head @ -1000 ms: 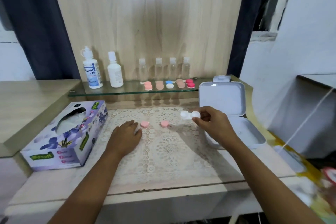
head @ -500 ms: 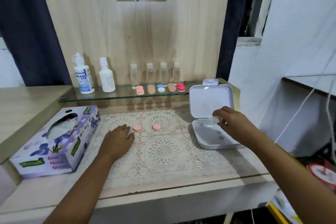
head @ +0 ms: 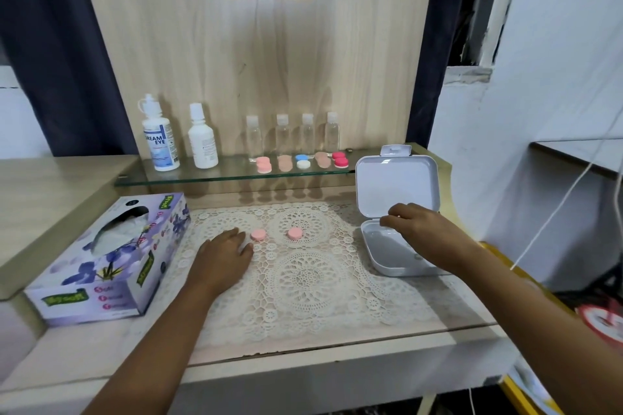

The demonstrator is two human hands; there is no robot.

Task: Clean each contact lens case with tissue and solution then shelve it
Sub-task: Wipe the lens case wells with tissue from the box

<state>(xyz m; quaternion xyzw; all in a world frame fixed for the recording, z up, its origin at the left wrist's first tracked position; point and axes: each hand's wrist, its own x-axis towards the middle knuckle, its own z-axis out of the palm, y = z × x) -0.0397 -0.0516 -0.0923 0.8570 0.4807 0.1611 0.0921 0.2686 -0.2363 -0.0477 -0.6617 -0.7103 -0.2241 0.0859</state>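
While the left hand (head: pixel 224 256) lies flat beside a pink cap (head: pixel 258 234), the right hand (head: pixel 416 229) curls over the box (head: pixel 396 184) — whether it holds anything, I cannot tell.

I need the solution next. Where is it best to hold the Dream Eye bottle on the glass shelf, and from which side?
Probably round its wide labelled body, from the front. The Dream Eye bottle stands upright at the left end of the glass shelf; its top is narrow, and the white bottle stands close on its right.

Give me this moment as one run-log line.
left hand: flat on mat, beside pink cap | right hand: curled over open white box, hold unclear
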